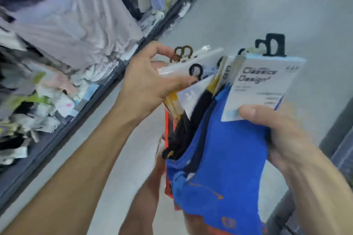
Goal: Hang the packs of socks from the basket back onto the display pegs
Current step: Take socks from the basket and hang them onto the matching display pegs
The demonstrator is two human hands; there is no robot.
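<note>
Blue socks (225, 150), banded by a white card (261, 86) printed "Classic Design", are gripped in the right hand (282, 126), its thumb pressed on the card's lower edge and its fingers wrapped behind the bundle. A black plastic hook (271, 45) is seen standing above that card. Just beside it, a fan of white-carded packs (191, 63) is pinched in the left hand (147, 84), with the thumb laid across the front and the fingers curled behind; brown hooks (181, 53) show at the top of the fan. Black socks (187, 120) hang between the two hands. An orange edge (167, 126), judged to be the basket, is glimpsed behind and below the bundle. Shelving (57, 34) heaped with folded garments runs along the left, above a grey floor (248, 5). No display peg can be made out in the blurred view.

The step in hand is judged to be the sorting out of one pack for hanging. It would be done best if a single pack were drawn off by its hook while the rest were kept clamped, so that none slips to the floor. The hook's opening should be turned toward the peg, and like should be matched with like.
</note>
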